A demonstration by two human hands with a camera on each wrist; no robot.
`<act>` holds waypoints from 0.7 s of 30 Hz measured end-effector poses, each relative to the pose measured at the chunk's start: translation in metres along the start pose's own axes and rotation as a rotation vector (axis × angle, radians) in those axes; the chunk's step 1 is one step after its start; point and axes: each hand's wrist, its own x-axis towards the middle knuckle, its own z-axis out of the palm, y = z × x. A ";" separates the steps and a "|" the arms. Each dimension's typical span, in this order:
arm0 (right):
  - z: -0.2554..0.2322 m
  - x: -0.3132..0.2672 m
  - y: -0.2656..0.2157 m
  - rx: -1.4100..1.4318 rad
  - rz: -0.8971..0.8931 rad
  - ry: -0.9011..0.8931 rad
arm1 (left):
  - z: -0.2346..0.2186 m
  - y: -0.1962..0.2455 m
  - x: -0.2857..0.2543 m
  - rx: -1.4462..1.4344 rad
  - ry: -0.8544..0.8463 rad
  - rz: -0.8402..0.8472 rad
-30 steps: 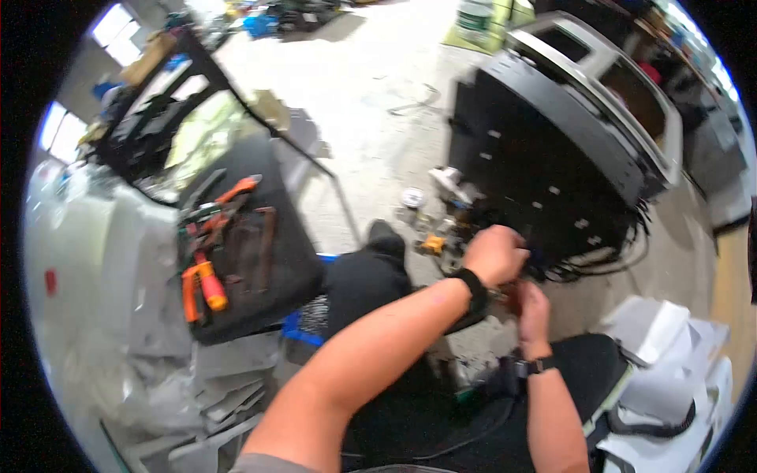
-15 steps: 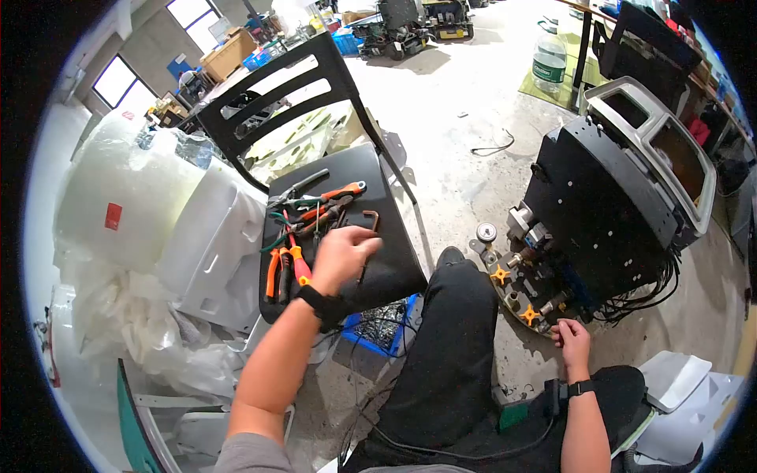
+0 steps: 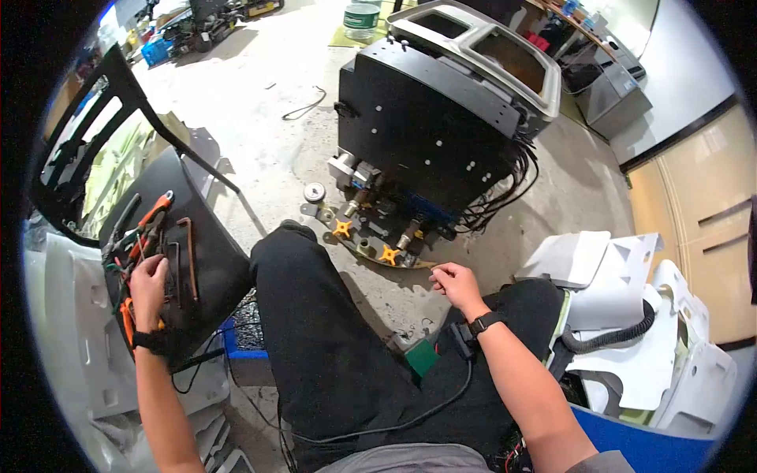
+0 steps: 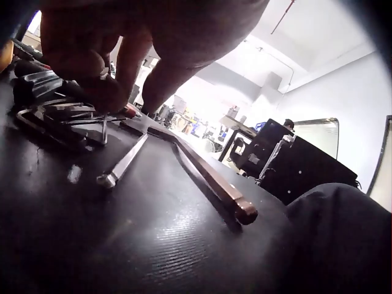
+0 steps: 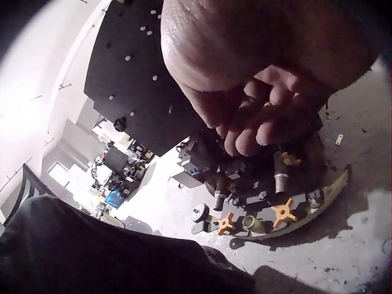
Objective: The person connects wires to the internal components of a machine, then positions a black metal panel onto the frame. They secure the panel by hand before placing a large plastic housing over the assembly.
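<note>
On the black chair seat [image 3: 206,264] lies a heap of hand tools, with orange-handled pliers [image 3: 160,206] among them. My left hand [image 3: 147,290] reaches into the heap, its fingers bent down among the tools; I cannot tell whether they grip one. Beside it lie a copper-coloured hex key [image 4: 211,174] and a smaller silver hex key [image 4: 125,160]. My right hand [image 3: 459,288] hovers at the near edge of a machine base, fingers loosely curled, nothing visible in them. Orange star-shaped knobs [image 5: 285,212] and metal fittings sit on that base, below the black machine body [image 3: 422,130].
Black cables [image 3: 516,189] hang from the machine's right side. White plastic panels [image 3: 623,288] are stacked at the right, with others left of the chair. A blue bin [image 3: 251,354] of small metal parts stands between chair and leg. A cable runs across the lap.
Both hands were together at the machine; the left hand then moved over to the chair and now reaches lower among the tools. The right hand stays by the base. The head view has turned right.
</note>
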 end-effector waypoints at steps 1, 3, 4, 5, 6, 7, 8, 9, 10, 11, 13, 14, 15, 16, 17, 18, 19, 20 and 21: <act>-0.004 -0.005 0.001 -0.041 0.000 0.003 | -0.001 0.000 0.001 -0.028 0.006 0.009; -0.015 -0.014 0.000 -0.091 0.003 0.019 | -0.008 0.016 -0.001 -0.070 0.001 0.031; -0.020 -0.017 -0.003 -0.099 0.002 0.010 | -0.009 0.021 0.001 -0.143 -0.023 0.053; -0.026 -0.020 -0.008 -0.105 0.001 -0.001 | -0.011 0.032 0.000 -0.175 -0.031 0.082; -0.032 -0.022 -0.015 -0.111 0.000 0.006 | -0.014 0.054 -0.004 -0.205 -0.036 0.112; -0.038 -0.026 -0.024 -0.073 -0.009 0.043 | -0.017 0.074 -0.007 -0.237 -0.058 0.139; -0.045 -0.029 -0.032 -0.034 -0.018 0.079 | -0.019 0.093 -0.008 -0.267 -0.080 0.167; -0.052 -0.031 -0.038 0.037 -0.027 0.093 | -0.019 0.109 -0.006 -0.229 -0.082 0.202; -0.059 -0.030 -0.043 0.035 -0.027 0.110 | -0.018 0.124 -0.003 -0.231 -0.087 0.205; -0.064 -0.028 -0.044 0.037 -0.040 0.119 | -0.016 0.139 0.001 -0.253 -0.132 0.243; -0.075 -0.021 -0.045 0.040 -0.047 0.127 | -0.006 0.170 0.009 -0.272 -0.180 0.279; -0.078 -0.018 -0.047 0.005 -0.063 0.167 | 0.000 0.184 0.015 -0.275 -0.229 0.310; -0.081 -0.013 -0.048 -0.029 -0.080 0.204 | 0.006 0.198 0.020 -0.276 -0.277 0.339; -0.086 -0.008 -0.053 -0.026 -0.075 0.199 | 0.012 0.213 0.026 -0.269 -0.280 0.336; -0.090 -0.004 -0.058 0.027 -0.114 0.220 | 0.019 0.228 0.031 -0.252 -0.333 0.363; -0.095 0.000 -0.062 0.082 -0.151 0.242 | 0.027 0.242 0.038 -0.233 -0.389 0.390; -0.101 0.004 -0.066 0.120 -0.147 0.234 | 0.036 0.254 0.047 -0.222 -0.396 0.390; -0.105 0.007 -0.071 0.130 -0.138 0.234 | 0.048 0.266 0.057 -0.245 -0.419 0.425; -0.109 0.010 -0.078 0.106 -0.219 0.313 | 0.061 0.278 0.065 -0.269 -0.440 0.460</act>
